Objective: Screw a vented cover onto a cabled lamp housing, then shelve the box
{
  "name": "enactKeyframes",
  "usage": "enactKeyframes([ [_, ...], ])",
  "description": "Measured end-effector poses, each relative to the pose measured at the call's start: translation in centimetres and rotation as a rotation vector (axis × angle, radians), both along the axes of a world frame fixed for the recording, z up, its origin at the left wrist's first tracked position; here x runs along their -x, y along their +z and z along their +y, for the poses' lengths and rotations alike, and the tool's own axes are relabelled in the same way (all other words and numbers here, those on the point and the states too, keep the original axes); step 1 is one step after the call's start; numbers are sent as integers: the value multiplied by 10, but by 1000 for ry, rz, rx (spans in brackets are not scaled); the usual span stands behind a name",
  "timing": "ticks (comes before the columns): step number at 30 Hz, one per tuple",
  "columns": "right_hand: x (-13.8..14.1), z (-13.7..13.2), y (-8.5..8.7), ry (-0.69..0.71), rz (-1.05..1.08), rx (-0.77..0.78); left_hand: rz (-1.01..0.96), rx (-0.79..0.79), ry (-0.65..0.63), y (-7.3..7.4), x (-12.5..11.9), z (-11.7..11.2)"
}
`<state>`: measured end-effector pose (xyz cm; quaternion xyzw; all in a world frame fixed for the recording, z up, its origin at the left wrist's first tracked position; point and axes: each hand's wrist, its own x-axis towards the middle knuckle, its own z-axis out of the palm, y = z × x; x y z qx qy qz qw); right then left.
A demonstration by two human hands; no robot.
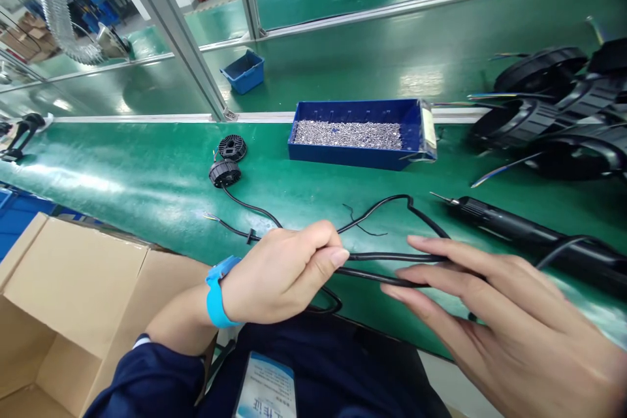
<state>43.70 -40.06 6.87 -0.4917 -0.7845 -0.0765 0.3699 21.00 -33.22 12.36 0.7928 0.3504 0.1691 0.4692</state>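
Note:
My left hand, with a blue band at the wrist, is closed around a black cable, its thumb pressed against the forefinger. Two strands run across from it to my right hand, where they pass between the fingers and thumb. Beyond the hands the cable makes a bent loop on the green bench. One end leads to a small round black housing, beside a ribbed round black part. Bare coloured wires show at another cable end, near a small black clip. My right palm is hidden.
Behind the hands stands a blue bin of small metal screws. A black electric screwdriver lies at right, below piled black round housings with loose wires. An open cardboard box is at lower left. Farther back sits a small blue tray.

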Motion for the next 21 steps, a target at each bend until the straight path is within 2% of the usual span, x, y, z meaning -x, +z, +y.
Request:
enactKeyframes([
  [6,-2,-1,-3,20,48,10,-43,68,-17,2,6,1],
  [17,0,-4,1,68,90,-41,-6,44,-36,2,20,1],
  [21,-1,-6,0,89,129,-15,-33,96,-50,2,25,1],
])
